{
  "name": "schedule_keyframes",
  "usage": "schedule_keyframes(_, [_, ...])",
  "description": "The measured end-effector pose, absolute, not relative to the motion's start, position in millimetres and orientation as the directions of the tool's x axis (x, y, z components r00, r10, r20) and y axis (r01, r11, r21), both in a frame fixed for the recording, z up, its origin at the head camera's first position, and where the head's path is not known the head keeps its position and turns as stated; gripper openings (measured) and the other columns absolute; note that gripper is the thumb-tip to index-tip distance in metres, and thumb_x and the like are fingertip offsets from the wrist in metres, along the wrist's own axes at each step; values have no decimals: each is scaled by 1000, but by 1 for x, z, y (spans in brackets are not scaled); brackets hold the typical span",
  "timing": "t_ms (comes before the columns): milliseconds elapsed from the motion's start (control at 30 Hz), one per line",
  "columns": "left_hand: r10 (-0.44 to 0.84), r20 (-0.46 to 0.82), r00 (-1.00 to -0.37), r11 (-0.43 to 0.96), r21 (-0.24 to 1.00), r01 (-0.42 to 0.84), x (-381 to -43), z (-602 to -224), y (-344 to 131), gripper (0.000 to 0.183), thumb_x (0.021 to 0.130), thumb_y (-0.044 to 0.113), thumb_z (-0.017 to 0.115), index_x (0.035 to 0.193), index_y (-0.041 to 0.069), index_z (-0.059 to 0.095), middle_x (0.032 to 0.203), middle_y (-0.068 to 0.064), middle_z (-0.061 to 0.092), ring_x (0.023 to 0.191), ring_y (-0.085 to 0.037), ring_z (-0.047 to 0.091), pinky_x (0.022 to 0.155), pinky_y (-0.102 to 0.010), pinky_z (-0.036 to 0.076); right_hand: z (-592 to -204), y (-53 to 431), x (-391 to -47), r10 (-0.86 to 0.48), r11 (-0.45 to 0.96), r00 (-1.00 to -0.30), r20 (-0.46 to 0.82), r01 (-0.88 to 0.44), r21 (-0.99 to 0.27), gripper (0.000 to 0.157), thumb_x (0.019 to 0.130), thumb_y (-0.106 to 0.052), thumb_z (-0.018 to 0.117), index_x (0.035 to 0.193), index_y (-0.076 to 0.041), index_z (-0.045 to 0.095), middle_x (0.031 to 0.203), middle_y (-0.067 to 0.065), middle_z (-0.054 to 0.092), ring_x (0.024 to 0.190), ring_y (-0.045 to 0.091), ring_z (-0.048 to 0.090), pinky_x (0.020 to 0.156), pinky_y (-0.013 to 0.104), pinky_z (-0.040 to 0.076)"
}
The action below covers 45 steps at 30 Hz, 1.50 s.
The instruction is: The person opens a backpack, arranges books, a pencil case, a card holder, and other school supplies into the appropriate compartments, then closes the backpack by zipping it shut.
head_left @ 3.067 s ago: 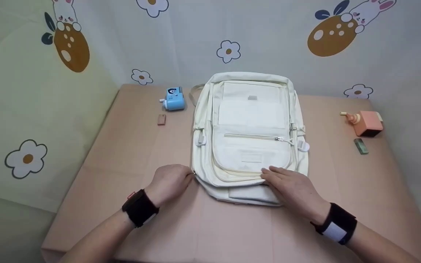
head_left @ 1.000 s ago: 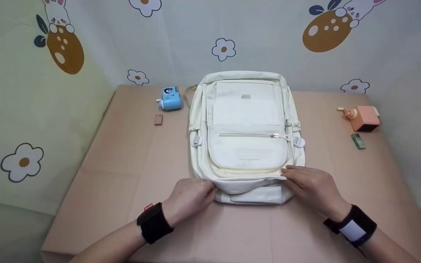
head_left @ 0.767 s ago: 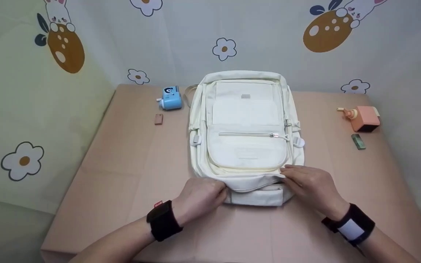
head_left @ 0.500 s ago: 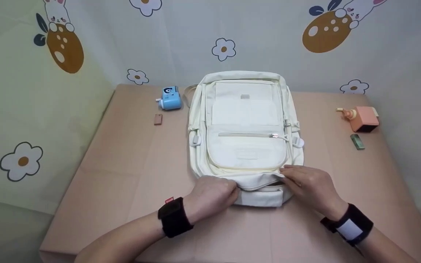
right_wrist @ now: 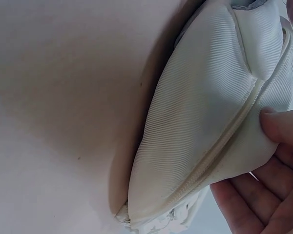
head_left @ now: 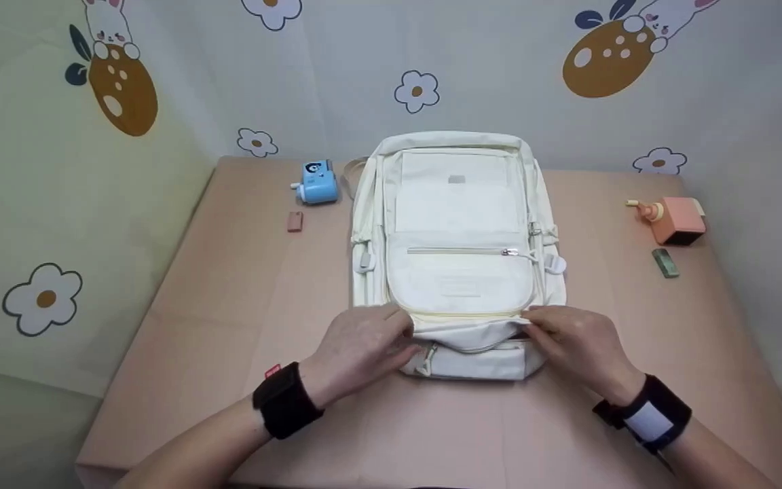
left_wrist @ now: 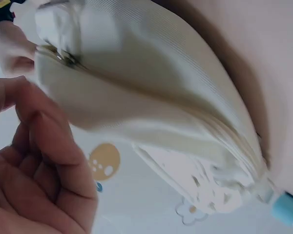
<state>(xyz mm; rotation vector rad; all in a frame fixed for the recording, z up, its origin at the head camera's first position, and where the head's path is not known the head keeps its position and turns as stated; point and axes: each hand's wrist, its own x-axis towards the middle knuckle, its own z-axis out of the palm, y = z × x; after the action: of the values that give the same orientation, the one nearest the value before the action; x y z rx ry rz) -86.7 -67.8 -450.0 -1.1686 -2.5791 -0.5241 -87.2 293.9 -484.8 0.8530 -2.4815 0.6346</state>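
Observation:
A cream-white backpack (head_left: 462,278) lies on its back, its lower end toward me. My left hand (head_left: 364,346) is at the lower left corner, fingers loosely bent with nothing between them in the left wrist view. Beside its thumb, a zipper pull (head_left: 427,360) hangs from the zipper along the bottom edge. At the lower right corner my right hand (head_left: 584,346) pinches the fabric above the zipper (right_wrist: 224,139), thumb on one side and fingers behind. The zipper is parted near the right fingertips in the head view.
A blue crank pencil sharpener (head_left: 318,183) and a small pinkish block (head_left: 295,221) sit left of the backpack. To the right are an orange crank pencil sharpener (head_left: 679,221) and a small green block (head_left: 666,263). Patterned cloth (head_left: 337,88) hangs behind the table (head_left: 228,272).
My left hand slid rightward along the bottom zipper, then let go and drew back left, uncovering the zipper pull. My right hand shifted to the right corner earlier and has stayed there.

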Motion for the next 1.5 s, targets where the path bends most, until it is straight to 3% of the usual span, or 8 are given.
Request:
schedule_keyframes(100, [693, 358, -626, 598, 201, 776, -99, -457, -78, 34, 84, 30, 85, 107, 15, 65, 105, 2, 63, 95, -19, 60, 81, -35, 50, -484, 294, -89, -429, 717, -739, 519, -629, -302, 24, 81, -9, 86, 104, -17, 81, 96, -6, 77, 84, 7, 72, 65, 28, 56])
schedule_keyframes(200, [707, 304, -639, 598, 226, 769, -110, -466, -84, 37, 84, 25, 86, 115, 16, 69, 113, 0, 64, 106, -21, 60, 90, -37, 50, -484, 294, -90, -414, 726, -755, 509, -611, -316, 20, 84, -12, 85, 103, -17, 81, 95, -7, 77, 82, 6, 71, 64, 28, 55])
schedule_keyframes(467, [695, 286, -660, 550, 380, 744, -126, -471, -86, 23, 91, 17, 78, 115, 19, 77, 109, 3, 68, 105, -17, 62, 86, -35, 53, -484, 294, -89, -362, 751, -795, 487, -558, -353, 16, 86, -14, 83, 102, -16, 82, 94, -6, 77, 82, 7, 72, 63, 30, 55])
schedule_keyframes(700, [640, 185, -746, 581, 519, 627, -136, -464, -79, 12, 95, 27, 74, 96, 15, 77, 92, 6, 69, 88, -13, 60, 75, -32, 50, -476, 287, -84, -365, 747, -806, 465, -552, -370, 19, 86, -16, 83, 105, -17, 81, 97, -8, 76, 86, 6, 70, 68, 30, 55])
schedule_keyframes(833, [603, 129, -787, 607, 566, 558, -140, -461, -74, 18, 96, 31, 73, 86, 17, 74, 80, 10, 61, 78, -11, 56, 69, -31, 46, -467, 277, -81, -407, 685, -723, 559, -646, -337, 29, 85, -13, 82, 113, -11, 78, 109, -1, 76, 98, 15, 71, 82, 31, 54])
schedule_keyframes(1067, [549, 83, -832, 642, 594, 484, -143, -457, -70, 28, 96, 34, 72, 73, 20, 65, 71, 10, 53, 70, -11, 51, 63, -31, 42, -452, 235, -81, -580, 457, -450, 679, -870, -186, 24, 91, -6, 72, 114, -3, 76, 111, 6, 74, 99, 24, 71, 86, 37, 55])
schedule_keyframes(1333, [537, 57, -842, 657, 597, 460, -143, -455, -68, 27, 95, 34, 72, 74, 19, 65, 71, 9, 54, 68, -11, 51, 62, -31, 42, -448, 184, -87, -847, 384, -305, 436, -918, 103, 29, 90, -2, 60, 117, -1, 72, 111, 5, 70, 94, 21, 61, 79, 30, 52])
schedule_keyframes(1500, [536, 58, -842, 651, 606, 457, -142, -455, -67, 28, 94, 34, 74, 73, 19, 65, 70, 10, 53, 67, -11, 51, 62, -31, 42, -450, 167, -91, -915, 337, -261, 309, -913, 228, 23, 85, -5, 65, 107, -5, 70, 95, 2, 68, 82, 20, 53, 71, 30, 46])
